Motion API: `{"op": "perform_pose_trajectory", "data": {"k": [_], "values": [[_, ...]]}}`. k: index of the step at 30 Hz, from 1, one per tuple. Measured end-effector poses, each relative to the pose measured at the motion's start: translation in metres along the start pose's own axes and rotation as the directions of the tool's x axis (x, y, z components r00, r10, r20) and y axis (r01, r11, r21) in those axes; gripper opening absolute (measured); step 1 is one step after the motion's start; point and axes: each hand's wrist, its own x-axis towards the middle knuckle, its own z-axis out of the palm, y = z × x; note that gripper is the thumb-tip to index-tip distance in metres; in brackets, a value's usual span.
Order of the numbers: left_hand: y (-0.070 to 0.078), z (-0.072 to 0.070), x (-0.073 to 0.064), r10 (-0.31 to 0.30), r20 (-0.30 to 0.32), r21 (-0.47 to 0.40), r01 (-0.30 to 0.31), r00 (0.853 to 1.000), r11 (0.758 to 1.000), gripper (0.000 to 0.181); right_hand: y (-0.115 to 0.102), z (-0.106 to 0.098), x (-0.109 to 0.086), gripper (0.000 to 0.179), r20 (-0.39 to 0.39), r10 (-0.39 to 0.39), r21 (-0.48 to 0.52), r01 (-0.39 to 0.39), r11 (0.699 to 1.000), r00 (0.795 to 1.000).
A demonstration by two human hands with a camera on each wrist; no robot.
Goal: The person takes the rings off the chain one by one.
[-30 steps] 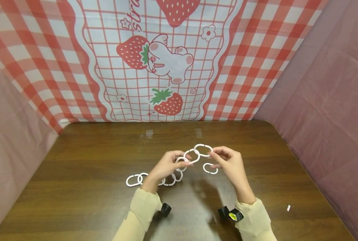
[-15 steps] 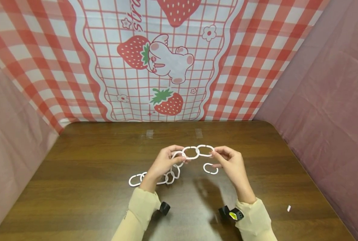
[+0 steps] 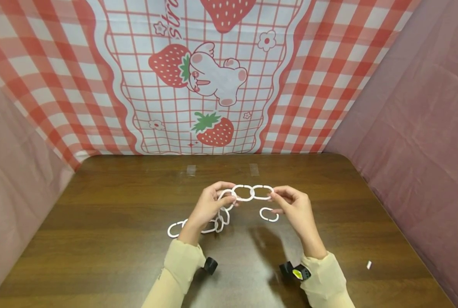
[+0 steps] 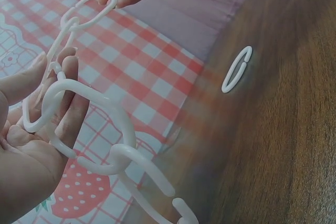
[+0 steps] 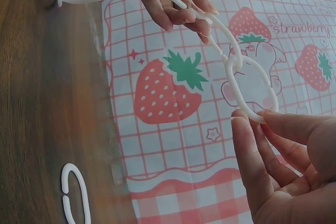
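Note:
A chain of white plastic C-shaped links (image 3: 242, 185) stretches between my two hands above the table. My right hand (image 3: 299, 209) pinches its end link (image 5: 229, 82) between thumb and fingertips. With thumb and fingers, my left hand (image 3: 205, 207) holds the chain a little further along, at the joint of neighbouring links. From there the rest hangs down behind the left wrist, its tail link (image 3: 169, 231) low on the left; the forearm hides part of it. One loose white link (image 3: 261, 213) with a small gap lies on the table beneath the right fingertips.
The brown wooden table (image 3: 117, 256) bears a small white piece (image 3: 369, 265) at the right. Two strips of clear tape (image 3: 191, 170) are near the back edge. A strawberry-print cloth (image 3: 213, 94) hangs behind, with pink cloth (image 3: 406, 141) at the sides.
My left hand has shifted slightly up and left, drawing the links between the hands into a straighter line. The chain's tail has slid right. My right hand stays nearly still.

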Motion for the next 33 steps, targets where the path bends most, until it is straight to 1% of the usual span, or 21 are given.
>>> {"op": "perform_pose_trajectory", "data": {"k": [5, 12, 20, 26, 33], "values": [[0.0015, -0.0003, -0.0014, -0.003, 0.002, 0.014, 0.003, 1.0, 1.0, 0.037, 0.0009, 0.0004, -0.0001, 0.022, 0.006, -0.001, 0.004, 0.001, 1.0, 1.0], [0.0035, 0.0008, -0.0023, 0.002, 0.019, 0.013, -0.003, 1.0, 1.0, 0.036, 0.0019, 0.0015, -0.0005, 0.021, -0.001, -0.011, -0.034, 0.011, 0.999, 1.0], [0.0026, 0.0007, -0.0015, 0.005, 0.033, 0.029, -0.006, 0.999, 1.0, 0.035, 0.0021, 0.004, 0.0007, 0.022, -0.006, -0.033, -0.066, 0.033, 0.997, 0.999], [0.0026, 0.0025, -0.0014, -0.005, 0.037, 0.02, 0.004, 0.999, 1.0, 0.035, 0.0034, 0.0056, 0.001, 0.02, -0.013, -0.04, -0.079, 0.039, 0.996, 0.999], [0.0019, 0.0042, -0.0016, -0.014, 0.056, 0.064, 0.01, 0.998, 0.998, 0.034, 0.006, 0.0079, 0.0002, 0.02, 0.0, -0.06, -0.098, 0.059, 0.993, 0.998]]}}
